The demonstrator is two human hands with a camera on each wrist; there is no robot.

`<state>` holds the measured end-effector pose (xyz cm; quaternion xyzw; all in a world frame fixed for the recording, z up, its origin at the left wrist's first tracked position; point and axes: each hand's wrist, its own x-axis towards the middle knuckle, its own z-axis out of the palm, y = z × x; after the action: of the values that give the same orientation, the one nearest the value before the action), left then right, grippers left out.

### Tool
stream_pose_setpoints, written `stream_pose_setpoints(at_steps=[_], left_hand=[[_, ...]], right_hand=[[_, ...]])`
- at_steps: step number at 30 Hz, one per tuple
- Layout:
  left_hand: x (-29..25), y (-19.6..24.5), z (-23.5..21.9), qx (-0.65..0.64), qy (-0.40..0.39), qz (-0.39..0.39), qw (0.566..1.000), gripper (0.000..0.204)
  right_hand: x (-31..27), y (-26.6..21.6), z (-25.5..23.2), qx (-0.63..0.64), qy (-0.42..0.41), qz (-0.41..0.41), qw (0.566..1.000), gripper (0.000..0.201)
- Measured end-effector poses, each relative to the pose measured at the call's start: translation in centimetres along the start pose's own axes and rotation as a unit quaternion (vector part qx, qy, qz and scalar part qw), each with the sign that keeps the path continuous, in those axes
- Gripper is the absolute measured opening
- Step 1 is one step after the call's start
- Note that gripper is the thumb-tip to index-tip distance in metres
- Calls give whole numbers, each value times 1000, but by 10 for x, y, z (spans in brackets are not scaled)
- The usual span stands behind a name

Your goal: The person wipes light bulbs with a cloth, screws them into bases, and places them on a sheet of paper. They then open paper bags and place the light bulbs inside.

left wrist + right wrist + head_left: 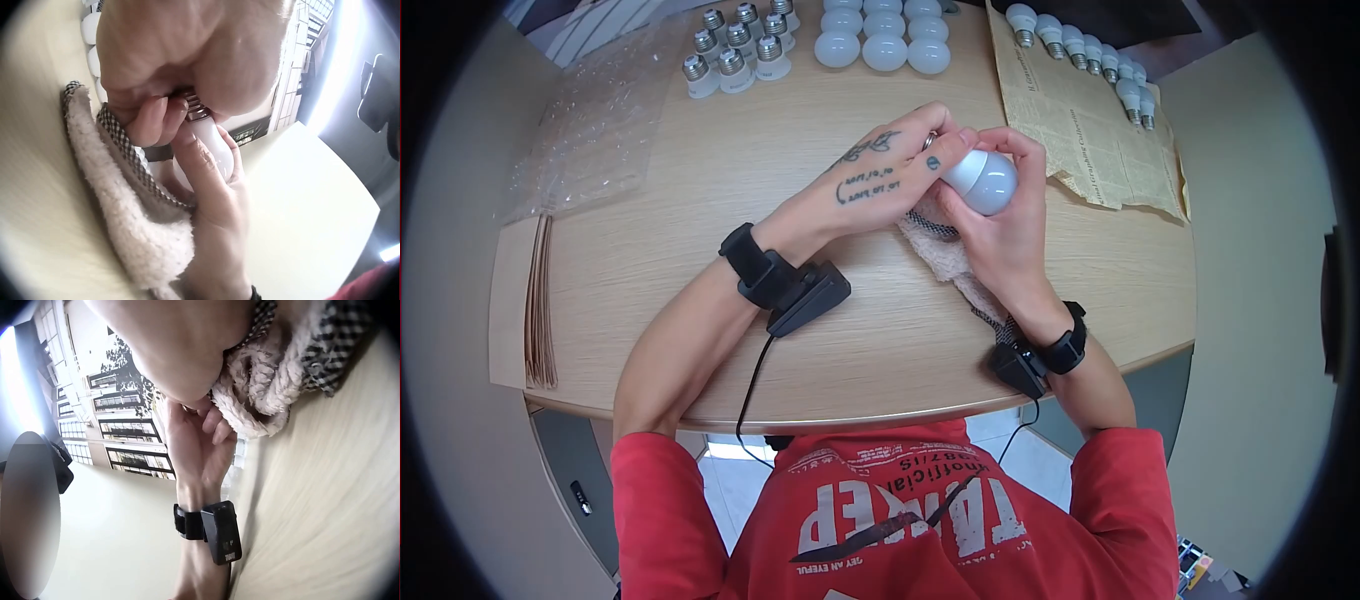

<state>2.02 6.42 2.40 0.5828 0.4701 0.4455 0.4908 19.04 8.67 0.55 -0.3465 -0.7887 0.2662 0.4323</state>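
Observation:
Both hands meet over the table, around one white bulb (pixel 990 183). The right hand (pixel 1010 220) grips the bulb's rounded body. In the left wrist view the left hand (pixel 187 50) has its fingers curled round the metal screw base (pixel 196 106), with the white bulb (pixel 215 147) below it in the right hand (pixel 219 212). A fluffy pinkish cloth with a checked edge (pixel 940 255) hangs below the hands; in the right wrist view the cloth (pixel 256 394) lies against the right hand (pixel 181 344), and the left hand (pixel 200 437) is beyond it.
White sockets or bulb bases (pixel 731 70) with metal caps stand at the back left, beside rows of round white bulbs (pixel 885 53). More bulbs (pixel 1073 45) lie on printed brown paper (pixel 1090 150) at the right. Bubble wrap (pixel 590 140) and folded brown paper (pixel 520 300) are at the left.

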Motion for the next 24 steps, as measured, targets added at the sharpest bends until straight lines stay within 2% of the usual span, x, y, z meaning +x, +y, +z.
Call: stream_pose_setpoints(at_steps=[3,6,8,12,15,18,21,24], left_hand=[[2,-6,2,8,12,6,1000,34],[5,-4,0,11,27,21,999,33],[7,-8,1,-34,30,4,999,32],[4,-3,0,-136,3,-49,989,31],[5,-6,-2,-125,-17,-56,990,33],[5,-9,2,-130,-22,-26,991,34],[5,-11,1,-99,-49,-40,993,35],[4,-8,0,-102,-55,-36,993,35]], right_hand=[[1,2,0,54,-15,37,998,55],[7,1,-3,69,-21,11,997,60],[7,-4,-5,133,-25,42,990,62],[10,-7,-5,265,-7,85,960,65],[12,-6,-9,334,0,125,934,68],[15,-9,-13,365,12,157,918,71],[16,-6,-13,412,39,184,891,67],[16,3,-13,403,39,186,895,58]])
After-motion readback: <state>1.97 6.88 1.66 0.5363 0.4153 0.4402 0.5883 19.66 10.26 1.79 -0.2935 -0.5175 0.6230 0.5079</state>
